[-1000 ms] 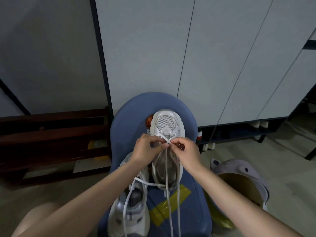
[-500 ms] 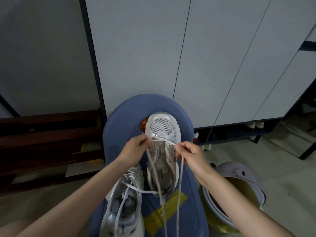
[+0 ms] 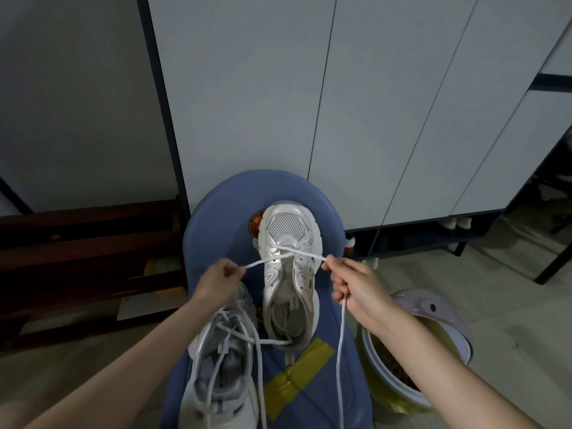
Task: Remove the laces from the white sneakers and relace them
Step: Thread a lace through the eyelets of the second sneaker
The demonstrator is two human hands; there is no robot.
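Our hands have drawn apart from over the far sneaker on the blue chair, left hand and right hand each pinching an end of the lace, tightening the first crossing, so relacing has barely begun.

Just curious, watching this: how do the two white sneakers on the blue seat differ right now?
The far white sneaker has lace only across its toe-end eyelets, pulled sideways by both hands; the near white sneaker shows lace crossing higher up, untouched. The far one's tongue area lies open. Both are white mesh trainers with toes pointing away.
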